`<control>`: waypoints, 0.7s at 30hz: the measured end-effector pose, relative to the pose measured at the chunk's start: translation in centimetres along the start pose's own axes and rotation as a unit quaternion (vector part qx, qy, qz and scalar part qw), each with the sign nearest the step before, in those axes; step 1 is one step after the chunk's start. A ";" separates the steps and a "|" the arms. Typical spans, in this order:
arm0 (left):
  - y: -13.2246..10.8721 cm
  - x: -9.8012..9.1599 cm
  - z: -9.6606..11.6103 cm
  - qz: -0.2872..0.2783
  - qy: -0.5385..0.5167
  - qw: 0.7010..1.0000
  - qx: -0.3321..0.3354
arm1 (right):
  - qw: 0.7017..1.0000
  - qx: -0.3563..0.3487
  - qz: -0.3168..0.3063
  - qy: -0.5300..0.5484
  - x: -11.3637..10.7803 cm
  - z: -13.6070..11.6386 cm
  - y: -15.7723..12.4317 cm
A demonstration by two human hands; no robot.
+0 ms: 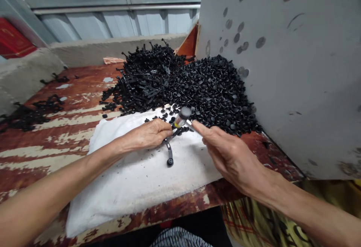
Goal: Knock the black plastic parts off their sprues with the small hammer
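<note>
My left hand (149, 134) rests curled on a white cloth pad (132, 186), its fingers closed on a black plastic strap piece (169, 153) whose round end lies toward me. My right hand (228, 156) grips a small hammer (182, 117) with a grey, motion-blurred head raised just above the piece at my left fingertips. A few loose black caps (163, 117) lie on the pad near both hands.
A big heap of round black caps (214, 89) and a heap of black straps (146, 77) lie behind the pad on a worn red-brown table (42, 126). A stained grey board (296, 70) stands at right. More black pieces (28, 113) lie far left.
</note>
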State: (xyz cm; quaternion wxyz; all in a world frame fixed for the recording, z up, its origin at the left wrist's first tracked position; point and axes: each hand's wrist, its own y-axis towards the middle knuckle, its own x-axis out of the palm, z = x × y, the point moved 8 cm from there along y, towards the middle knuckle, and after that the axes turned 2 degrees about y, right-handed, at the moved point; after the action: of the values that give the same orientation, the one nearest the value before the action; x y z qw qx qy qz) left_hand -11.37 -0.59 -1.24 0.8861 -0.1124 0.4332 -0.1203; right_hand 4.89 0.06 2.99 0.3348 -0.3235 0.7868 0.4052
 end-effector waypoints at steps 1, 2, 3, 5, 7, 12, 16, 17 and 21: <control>0.0 0.0 0.0 0.001 -0.002 1.000 -0.003 | 0.999 0.001 0.035 0.022 -0.6 0.0 0.0; 0.0 0.0 0.0 0.001 -0.003 1.000 -0.007 | 0.997 0.002 0.061 0.036 -0.9 0.0 0.0; -0.1 0.1 0.0 0.000 -0.002 1.000 -0.011 | 0.997 0.001 0.071 0.038 -1.0 0.1 0.0; -0.1 0.1 -0.1 0.001 0.007 1.000 -0.016 | 1.000 0.005 0.029 0.006 -0.2 0.4 0.1; 0.0 0.0 0.0 0.005 0.022 1.000 -0.017 | 1.000 0.014 -0.024 -0.013 0.7 0.9 0.1; 0.0 -0.1 0.1 0.006 0.035 0.999 -0.012 | 0.997 -0.008 0.042 0.064 -1.2 -0.2 0.4; -0.1 0.0 0.0 0.001 0.023 1.000 -0.011 | 0.993 -0.013 0.097 0.065 -1.9 -0.8 0.1; -0.1 0.0 0.0 0.003 0.027 1.000 -0.010 | 0.995 -0.005 0.087 0.048 -1.4 -0.5 0.0; 0.0 -0.1 0.0 0.015 0.053 0.998 -0.002 | 0.998 0.016 -0.042 -0.039 1.4 1.2 -0.1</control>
State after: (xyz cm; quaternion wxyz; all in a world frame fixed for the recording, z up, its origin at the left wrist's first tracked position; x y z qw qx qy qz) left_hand -11.47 -0.56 -1.19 0.8633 -0.1006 0.4817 -0.1120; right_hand 4.48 0.68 1.37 0.3874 -0.3347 0.7651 0.3905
